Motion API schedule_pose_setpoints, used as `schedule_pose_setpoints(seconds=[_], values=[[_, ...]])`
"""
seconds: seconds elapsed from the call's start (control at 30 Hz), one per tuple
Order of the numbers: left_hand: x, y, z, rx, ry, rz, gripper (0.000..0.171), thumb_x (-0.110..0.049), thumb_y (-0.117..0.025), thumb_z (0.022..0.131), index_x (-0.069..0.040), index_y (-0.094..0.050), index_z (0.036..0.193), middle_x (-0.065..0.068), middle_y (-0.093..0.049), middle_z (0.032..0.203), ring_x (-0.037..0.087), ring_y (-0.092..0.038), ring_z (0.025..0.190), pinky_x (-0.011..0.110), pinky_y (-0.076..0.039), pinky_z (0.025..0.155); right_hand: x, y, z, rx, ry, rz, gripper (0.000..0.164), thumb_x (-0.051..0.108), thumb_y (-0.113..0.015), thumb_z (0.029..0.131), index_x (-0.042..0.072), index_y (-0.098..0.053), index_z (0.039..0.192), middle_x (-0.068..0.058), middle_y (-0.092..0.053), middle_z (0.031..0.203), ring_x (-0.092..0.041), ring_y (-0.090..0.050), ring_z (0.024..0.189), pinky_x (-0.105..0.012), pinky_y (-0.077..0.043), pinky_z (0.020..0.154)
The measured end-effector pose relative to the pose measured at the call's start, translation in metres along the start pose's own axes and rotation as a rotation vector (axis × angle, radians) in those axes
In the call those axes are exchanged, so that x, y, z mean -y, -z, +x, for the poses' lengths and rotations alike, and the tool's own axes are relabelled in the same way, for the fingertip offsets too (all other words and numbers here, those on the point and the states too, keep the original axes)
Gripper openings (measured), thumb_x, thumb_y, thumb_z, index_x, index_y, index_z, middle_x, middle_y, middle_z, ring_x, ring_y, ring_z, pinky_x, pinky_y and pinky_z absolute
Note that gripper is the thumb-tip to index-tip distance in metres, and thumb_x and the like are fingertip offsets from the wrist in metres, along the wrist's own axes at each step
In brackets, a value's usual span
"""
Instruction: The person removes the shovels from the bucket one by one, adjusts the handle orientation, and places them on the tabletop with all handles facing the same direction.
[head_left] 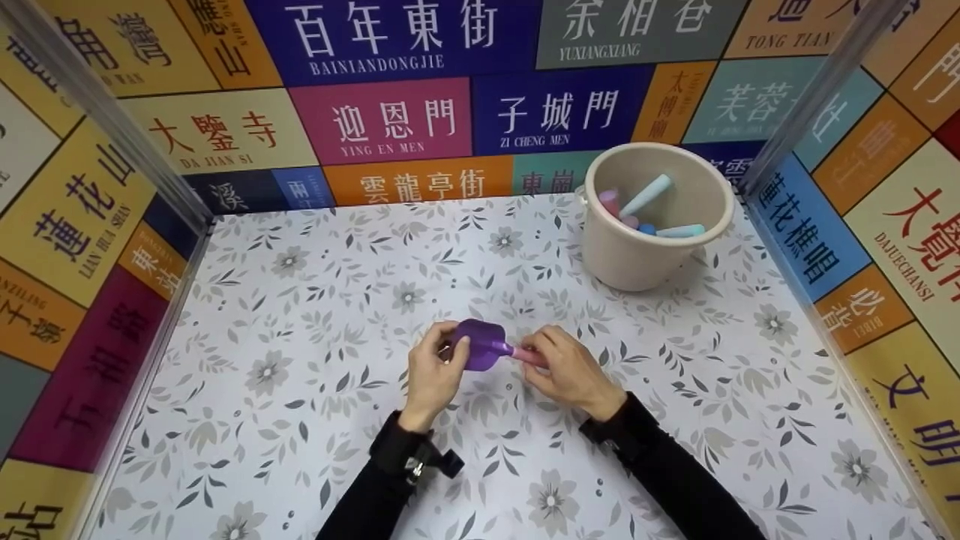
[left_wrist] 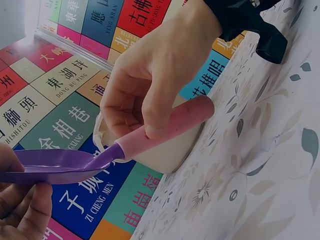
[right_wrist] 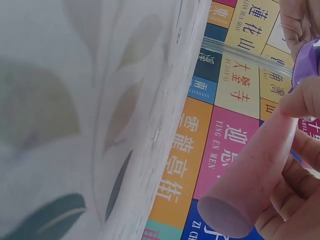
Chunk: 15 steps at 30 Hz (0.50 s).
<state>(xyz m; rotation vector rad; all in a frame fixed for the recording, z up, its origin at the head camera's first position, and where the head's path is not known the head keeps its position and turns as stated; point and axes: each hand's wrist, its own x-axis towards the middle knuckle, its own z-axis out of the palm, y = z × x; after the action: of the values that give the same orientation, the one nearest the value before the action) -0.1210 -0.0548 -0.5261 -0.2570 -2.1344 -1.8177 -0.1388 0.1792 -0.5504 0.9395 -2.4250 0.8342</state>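
Ahead of you, from 10 to 2 o'clock, rise the sign-covered panels (head_left: pixel 379 120), and your flower-patterned desk (head_left: pixel 225 307) stretches out below them. The cream bucket (head_left: pixel 634 262) stands on it at about 2 o'clock from your hands, near the back.

Your right hand (head_left: pixel 566 373), on the 3 o'clock side, is narrowed round the pink handle (left_wrist: pixel 175 122), pinching it between thumb and fingers. Your left hand (head_left: pixel 435 369), at 9 o'clock, holds the purple scoop (head_left: pixel 484 351) the same way, thumb on one face and fingers on the other. Scoop and handle form one shovel between your two hands near the middle of the desk, seemingly held just clear of it, its handle pointing to 3 o'clock.

Judging by how things lie, you have the shovel out of the bucket and well in hand, the thin neck (left_wrist: pixel 107 157) seated in the handle's end; whether it is fixed there you cannot tell. It is not yet set down. The other pieces are untouched in the bucket: two pale blue sticks (head_left: pixel 647 196), pink pieces (head_left: pixel 608 201) towards its 9 o'clock side, and a small bit of blue (head_left: pixel 646 229).
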Motion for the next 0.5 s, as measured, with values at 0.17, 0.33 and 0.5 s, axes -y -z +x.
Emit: schedule_pose_setpoints(seconds=[0.17, 0.33, 0.5], values=[[-0.0007, 0.0003, 0.0002, 0.005, 0.012, 0.004, 0.016, 0.007, -0.068, 0.095, 0.011, -0.067, 0.111, 0.026, -0.075, 0.100, 0.036, -0.076, 0.089, 0.029, -0.066, 0.081, -0.0009, -0.0035, -0.0005, -0.019, 0.008, 0.010, 0.028, 0.006, -0.084, 0.080, 0.005, -0.069, 0.104, -0.007, -0.067, 0.094, -0.021, -0.065, 0.083, -0.035, -0.062, 0.074], [-0.0008, 0.0012, 0.0001, 0.008, 0.000, 0.029, 0.016, 0.005, -0.068, 0.096, 0.009, -0.068, 0.111, 0.024, -0.076, 0.097, 0.033, -0.077, 0.089, 0.028, -0.066, 0.078, -0.0018, -0.0056, -0.0007, -0.047, 0.039, 0.011, 0.027, 0.005, -0.083, 0.079, 0.005, -0.069, 0.102, -0.007, -0.065, 0.092, -0.020, -0.063, 0.081, -0.034, -0.060, 0.071], [-0.0006, 0.0021, 0.0006, 0.007, -0.010, 0.042, 0.015, 0.004, -0.068, 0.097, 0.008, -0.069, 0.111, 0.022, -0.076, 0.095, 0.029, -0.077, 0.088, 0.026, -0.065, 0.077, -0.0018, -0.0048, -0.0006, -0.055, 0.050, 0.019, 0.027, 0.004, -0.082, 0.079, 0.004, -0.068, 0.103, -0.008, -0.066, 0.095, -0.021, -0.063, 0.084, -0.035, -0.061, 0.074]])
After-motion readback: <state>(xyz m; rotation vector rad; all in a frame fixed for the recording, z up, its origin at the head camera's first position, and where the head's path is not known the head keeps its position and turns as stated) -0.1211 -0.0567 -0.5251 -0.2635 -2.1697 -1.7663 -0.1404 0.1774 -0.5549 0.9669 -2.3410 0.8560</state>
